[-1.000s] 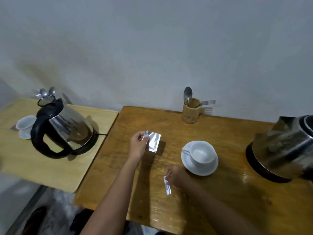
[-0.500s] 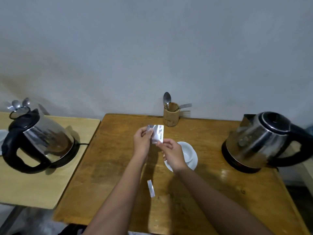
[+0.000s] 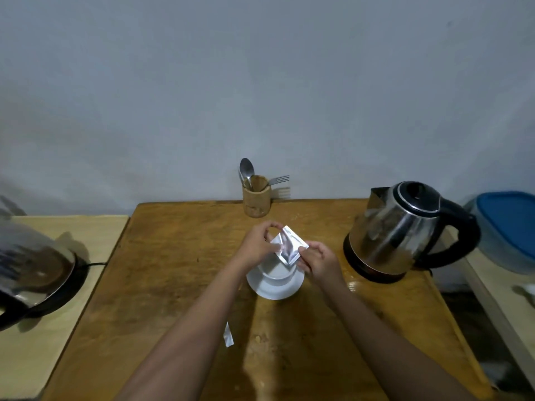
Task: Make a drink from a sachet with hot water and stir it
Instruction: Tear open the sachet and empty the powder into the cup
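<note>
Both hands hold a silver sachet (image 3: 288, 248) tilted over a white cup (image 3: 278, 270) that sits on a white saucer (image 3: 273, 287) in the middle of the brown wooden table (image 3: 179, 279). My left hand (image 3: 258, 245) pinches the sachet's left edge, my right hand (image 3: 317, 260) its right lower edge. The sachet's lower corner points into the cup. The torn-off silver strip (image 3: 228, 334) lies on the table near my left forearm. A steel kettle (image 3: 405, 227) with a black handle stands on its base to the right.
A wooden holder (image 3: 256, 199) with a spoon (image 3: 247, 169) and a fork (image 3: 278, 179) stands at the table's back edge by the wall. A second kettle (image 3: 31, 264) sits on a lighter table at left. A blue-lidded container (image 3: 506, 227) is at far right.
My right hand dropped the torn strip on the table and joined the left on the sachet. Both hands carried the sachet right and tilted it over the cup. The view shifted right.
</note>
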Demonstrator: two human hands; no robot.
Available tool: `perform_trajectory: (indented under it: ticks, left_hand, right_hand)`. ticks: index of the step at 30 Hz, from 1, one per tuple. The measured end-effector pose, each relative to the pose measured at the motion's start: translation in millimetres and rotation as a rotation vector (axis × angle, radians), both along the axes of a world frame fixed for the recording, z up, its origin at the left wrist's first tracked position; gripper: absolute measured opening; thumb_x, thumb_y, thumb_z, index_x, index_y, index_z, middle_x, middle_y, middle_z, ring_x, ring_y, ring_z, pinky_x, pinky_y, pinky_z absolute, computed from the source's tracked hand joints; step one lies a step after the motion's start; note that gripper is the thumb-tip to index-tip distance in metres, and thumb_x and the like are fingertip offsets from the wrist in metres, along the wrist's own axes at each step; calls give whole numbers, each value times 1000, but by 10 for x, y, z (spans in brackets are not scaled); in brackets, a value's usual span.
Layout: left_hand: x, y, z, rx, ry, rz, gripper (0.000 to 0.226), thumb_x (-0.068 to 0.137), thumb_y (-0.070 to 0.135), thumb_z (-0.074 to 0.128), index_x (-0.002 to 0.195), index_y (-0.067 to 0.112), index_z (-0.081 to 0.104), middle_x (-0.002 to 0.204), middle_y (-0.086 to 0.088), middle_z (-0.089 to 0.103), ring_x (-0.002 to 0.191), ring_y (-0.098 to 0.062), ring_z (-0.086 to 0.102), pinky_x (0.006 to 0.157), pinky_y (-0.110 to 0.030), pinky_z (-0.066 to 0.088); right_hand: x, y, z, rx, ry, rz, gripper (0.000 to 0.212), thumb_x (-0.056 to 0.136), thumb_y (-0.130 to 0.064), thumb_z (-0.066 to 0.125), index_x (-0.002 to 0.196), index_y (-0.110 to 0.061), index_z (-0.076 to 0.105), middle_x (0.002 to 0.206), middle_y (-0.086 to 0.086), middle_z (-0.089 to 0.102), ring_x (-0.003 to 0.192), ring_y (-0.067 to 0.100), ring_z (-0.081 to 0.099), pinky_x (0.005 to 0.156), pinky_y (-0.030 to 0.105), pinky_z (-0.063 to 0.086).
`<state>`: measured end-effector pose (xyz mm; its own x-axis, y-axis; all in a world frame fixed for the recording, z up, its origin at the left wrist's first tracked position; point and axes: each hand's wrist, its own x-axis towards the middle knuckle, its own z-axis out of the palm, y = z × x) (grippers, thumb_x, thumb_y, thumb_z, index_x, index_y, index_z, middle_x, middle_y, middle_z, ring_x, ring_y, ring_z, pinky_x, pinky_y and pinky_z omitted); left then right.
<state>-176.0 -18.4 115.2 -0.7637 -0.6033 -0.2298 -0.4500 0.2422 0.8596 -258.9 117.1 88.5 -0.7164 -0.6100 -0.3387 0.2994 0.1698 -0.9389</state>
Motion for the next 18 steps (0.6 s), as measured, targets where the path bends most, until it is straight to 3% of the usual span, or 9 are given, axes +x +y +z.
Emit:
perform_trajectory:
  ticks: [2,4,6,9,12,16,18]
  left_hand:
    - [-67,4,-23,-44,-61,-67,49,76,0,65,118,23,56,72,1,49,68,-15,47,59,-25,39]
    - [-119,-4,-26,-96,-94,-119,45,77,3,65,116,22,55,76,0,50,71,-15,47,61,-26,40]
    - [-165,-24,-27,-147,-115,-147,29,77,6,65,102,19,59,74,2,50,72,-15,48,61,-26,39]
    - [-222,-59,-34,-263,-183,-169,11,75,12,68,76,10,57,72,-5,55,71,-20,50,59,-29,38]
    - [-245,-78,-46,-336,-232,-185,19,74,15,71,85,3,62,83,-13,64,76,-23,55,66,-33,42]
    - [-216,-57,-103,-393,-263,-263,16,80,13,65,96,8,67,97,-12,68,88,-24,61,74,-36,48]
    - [-182,-42,-133,-410,-242,-246,19,81,13,64,99,7,69,102,-12,67,94,-26,60,81,-39,49]
  right_hand:
    - [-20,38,-84,60,72,-2,24,88,-9,60,107,4,58,89,16,67,67,14,63,55,19,50]
    - [-69,47,-128,130,194,15,23,86,-13,62,104,2,62,80,10,68,67,15,63,60,25,49]
    - [-143,25,-125,195,333,47,16,86,-14,62,96,-3,65,68,1,64,60,10,58,59,26,45]
    - [-242,-37,-67,252,544,114,9,84,-12,64,87,-5,68,67,0,62,58,8,54,58,23,43]
    - [-286,-95,39,257,708,222,8,83,-3,61,84,-3,69,63,0,58,55,4,48,50,8,37]
    - [-318,-240,192,373,878,497,27,82,0,48,60,-12,56,56,3,49,56,17,44,49,27,32]
    - [-316,-357,267,513,946,626,24,84,-1,45,65,-10,57,64,8,55,64,24,53,53,31,39]
